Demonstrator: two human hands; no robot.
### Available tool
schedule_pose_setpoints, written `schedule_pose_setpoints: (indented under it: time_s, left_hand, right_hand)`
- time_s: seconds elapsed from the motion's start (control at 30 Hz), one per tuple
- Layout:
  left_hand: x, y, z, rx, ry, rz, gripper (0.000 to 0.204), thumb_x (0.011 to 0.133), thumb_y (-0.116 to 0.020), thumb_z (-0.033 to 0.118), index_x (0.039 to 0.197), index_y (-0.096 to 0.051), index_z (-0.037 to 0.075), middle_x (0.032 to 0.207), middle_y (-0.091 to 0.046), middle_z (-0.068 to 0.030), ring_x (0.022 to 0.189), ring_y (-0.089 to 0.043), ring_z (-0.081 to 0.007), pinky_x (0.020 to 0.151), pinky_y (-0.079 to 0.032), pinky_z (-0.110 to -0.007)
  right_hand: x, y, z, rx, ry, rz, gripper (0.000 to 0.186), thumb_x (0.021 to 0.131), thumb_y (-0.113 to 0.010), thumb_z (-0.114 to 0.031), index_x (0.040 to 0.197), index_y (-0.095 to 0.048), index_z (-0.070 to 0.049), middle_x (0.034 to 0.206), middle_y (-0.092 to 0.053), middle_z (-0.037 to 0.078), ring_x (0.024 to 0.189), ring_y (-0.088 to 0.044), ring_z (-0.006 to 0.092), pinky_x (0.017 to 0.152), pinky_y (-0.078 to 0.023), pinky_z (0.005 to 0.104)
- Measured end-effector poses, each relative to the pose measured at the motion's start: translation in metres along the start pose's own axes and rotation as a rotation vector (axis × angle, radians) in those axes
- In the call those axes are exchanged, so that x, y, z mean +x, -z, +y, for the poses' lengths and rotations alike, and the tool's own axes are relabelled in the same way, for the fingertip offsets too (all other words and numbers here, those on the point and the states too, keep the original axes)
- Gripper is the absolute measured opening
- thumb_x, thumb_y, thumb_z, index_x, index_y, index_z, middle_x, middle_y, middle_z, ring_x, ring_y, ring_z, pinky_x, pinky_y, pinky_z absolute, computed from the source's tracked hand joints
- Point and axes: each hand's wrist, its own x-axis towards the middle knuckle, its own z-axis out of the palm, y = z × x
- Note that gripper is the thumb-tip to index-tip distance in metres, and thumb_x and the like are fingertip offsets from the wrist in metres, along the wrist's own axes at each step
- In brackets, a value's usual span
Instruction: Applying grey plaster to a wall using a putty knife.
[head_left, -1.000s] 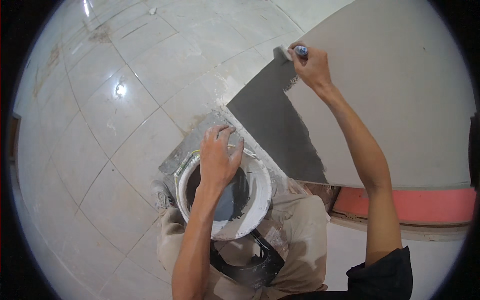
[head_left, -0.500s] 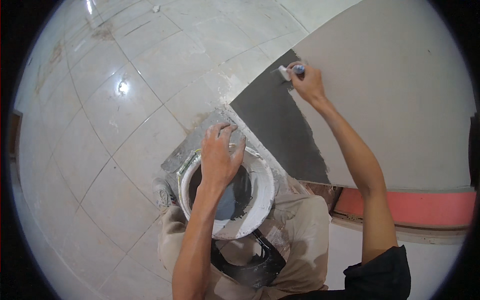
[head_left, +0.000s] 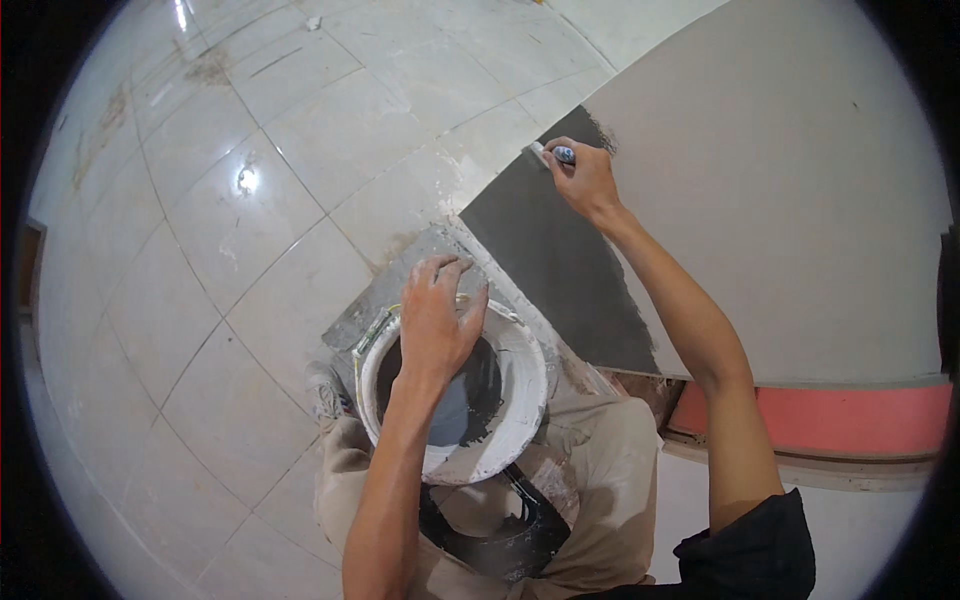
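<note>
My right hand [head_left: 583, 183] is closed around the handle of a paintbrush [head_left: 539, 153]; its pale head meets the dark grey coating near the far left edge of a large grey panel [head_left: 760, 200]. The dark grey coating [head_left: 560, 250] covers a strip along the panel's left side, with a ragged right edge. My left hand [head_left: 435, 315] is over the far side of a white bucket [head_left: 525, 370], fingers slightly bent and apart, reaching past the rim. Whether it touches the rim is hard to tell. Inside the bucket is dark grey wet material [head_left: 483, 395], partly hidden by my forearm.
Pale glossy floor tiles [head_left: 200, 300] with smears spread to the left. A grey, stained flat board [head_left: 370, 300] lies beyond the bucket. Nearer on the right is a red strip [head_left: 820, 415] below the panel. My knees and one shoe [head_left: 325, 390] flank the bucket.
My right hand has moved left and slightly nearer with the brush, which is now at the panel's left edge. Dark coating now shows where the hand was. The left hand has barely moved.
</note>
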Motion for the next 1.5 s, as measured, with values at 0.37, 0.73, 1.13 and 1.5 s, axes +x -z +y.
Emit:
schedule_pose_setpoints:
  time_s: [0.37,0.73,1.13,1.5]
  left_hand:
    - [-0.001,0.008,-0.004,0.020,0.064,-0.014,0.031,0.085,-0.069,0.020,0.109,-0.065,0.002,0.119,-0.060,-0.0171,0.113,-0.055,-0.0362,0.100,-0.042,-0.043]
    - [0.001,0.004,-0.003,0.014,0.013,-0.006,0.033,0.084,-0.067,0.021,0.110,-0.064,0.000,0.116,-0.060,-0.0168,0.111,-0.054,-0.0359,0.095,-0.042,-0.046]
    - [-0.001,0.005,0.001,0.026,0.044,-0.037,0.031,0.085,-0.068,0.019,0.111,-0.065,0.002,0.119,-0.060,-0.0167,0.113,-0.055,-0.0365,0.100,-0.042,-0.044]
    - [-0.002,0.006,-0.004,0.054,0.047,-0.049,0.032,0.085,-0.068,0.019,0.112,-0.064,0.002,0.119,-0.060,-0.0165,0.112,-0.055,-0.0364,0.100,-0.041,-0.044]
  right_hand:
    - [0.033,0.081,-0.049,-0.166,0.145,0.078,0.015,0.089,-0.069,-0.017,0.091,-0.070,-0.002,0.055,-0.053,0.004,0.049,-0.044,0.0076,0.049,-0.038,0.0272]
    - [0.012,0.040,0.006,-0.059,-0.122,-0.049,0.018,0.090,-0.066,-0.019,0.095,-0.070,-0.003,0.058,-0.058,0.012,0.048,-0.052,0.0174,0.053,-0.044,0.0303]
    - [-0.062,0.031,-0.011,-0.047,-0.028,-0.064,0.014,0.088,-0.067,-0.015,0.098,-0.069,-0.006,0.072,-0.064,0.018,0.058,-0.061,0.0285,0.058,-0.047,0.0375]
    - [-0.023,0.078,-0.028,-0.112,-0.103,-0.007,0.014,0.088,-0.068,-0.015,0.097,-0.070,-0.005,0.068,-0.064,0.014,0.055,-0.061,0.0205,0.055,-0.047,0.0326]
